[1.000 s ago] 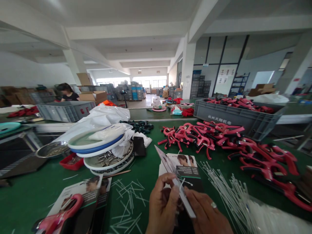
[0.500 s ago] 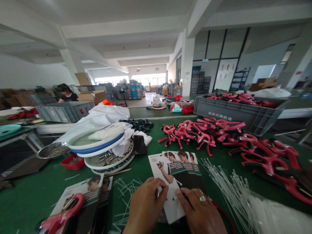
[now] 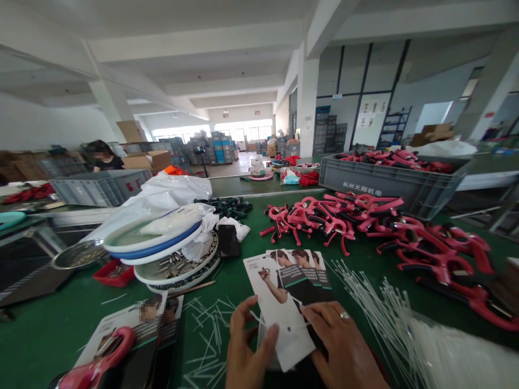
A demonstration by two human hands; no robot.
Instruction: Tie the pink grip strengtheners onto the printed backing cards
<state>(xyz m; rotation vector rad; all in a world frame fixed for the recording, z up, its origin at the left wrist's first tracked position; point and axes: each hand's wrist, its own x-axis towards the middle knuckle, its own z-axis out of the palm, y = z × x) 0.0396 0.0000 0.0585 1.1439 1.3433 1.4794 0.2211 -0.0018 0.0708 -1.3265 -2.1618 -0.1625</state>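
A printed backing card (image 3: 279, 319) with a small hole stands tilted between my hands, in front of several overlapping cards (image 3: 312, 278). My left hand (image 3: 251, 346) holds its left edge, thumb in front, fingers curled and partly hidden. A thin white cable tie (image 3: 255, 316) shows beside those fingers, and a white strand runs over the card toward my right hand (image 3: 340, 340). That hand, with a ring, closes on the card's right edge; its fingertips are partly hidden. To the left, a pink-and-black hand gripper (image 3: 107, 356) lies on more printed cards (image 3: 158, 329).
Loose cable ties (image 3: 377, 308) lie right, cut pieces (image 3: 211, 324) left. Pink hand grippers (image 3: 324, 216) are piled ahead, before a grey crate (image 3: 377, 186). Stacked trays (image 3: 156, 246) of metal parts and a red dish (image 3: 114, 273) stand left. A person (image 3: 107, 156) is far left.
My left fingers have spread from a pinch over the card to its left edge. My right hand has shifted off the card's face to its right edge. White tie ends now show.
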